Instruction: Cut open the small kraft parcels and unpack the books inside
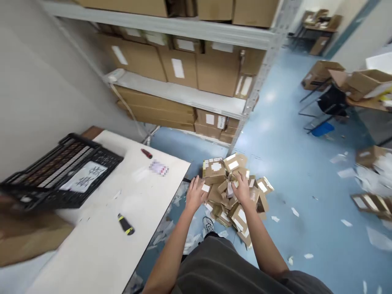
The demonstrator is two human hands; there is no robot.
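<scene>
My left hand [195, 194] reaches forward and down, fingers stretched out, beside a heap of small cardboard boxes [216, 192] on the floor. Right of it, my right hand [241, 188] hangs over the same heap with fingers apart and slightly bent. I see nothing gripped in either hand, though whether the fingertips touch the cardboard I cannot tell. Several boxes are opened or flattened, some with white labels. A taped box [213, 170] lies at the heap's back left, just beyond my left fingers.
On the white table [101, 241] at left lie a black-and-yellow cutter [125, 224], a red-and-black tool [146, 153] and a black crate [88, 163]. Metal shelving [183, 96] with cartons stands ahead. Paper scraps [295, 212] litter the blue floor; more boxes [369, 204] lie at right.
</scene>
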